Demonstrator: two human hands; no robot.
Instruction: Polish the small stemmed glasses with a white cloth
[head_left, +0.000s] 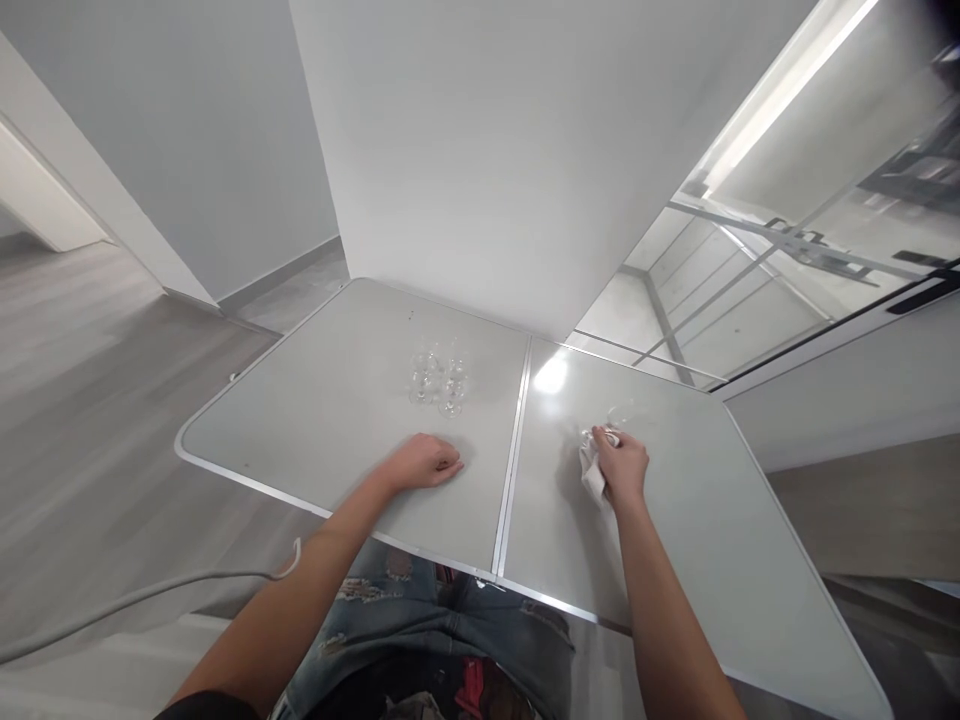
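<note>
My left hand (427, 462) rests on the left half of the pale table (300, 440), its fingers curled into a loose fist. I see nothing in it. Just beyond it several small clear stemmed glasses (450, 385) stand grouped together. Over the right half of the table, my right hand (625, 466) pinches a crumpled white cloth (592, 470) that hangs down on its left side. Right by those fingertips shows a faint clear glass (621, 413); whether the fingers grip it too is hard to make out.
A metal seam (513, 450) splits the folding table in two. A white wall panel (465, 160) rises behind it, with a glass-paned door (697, 280) to the right. A grey cable (172, 588) with a hooked end crosses the lower left.
</note>
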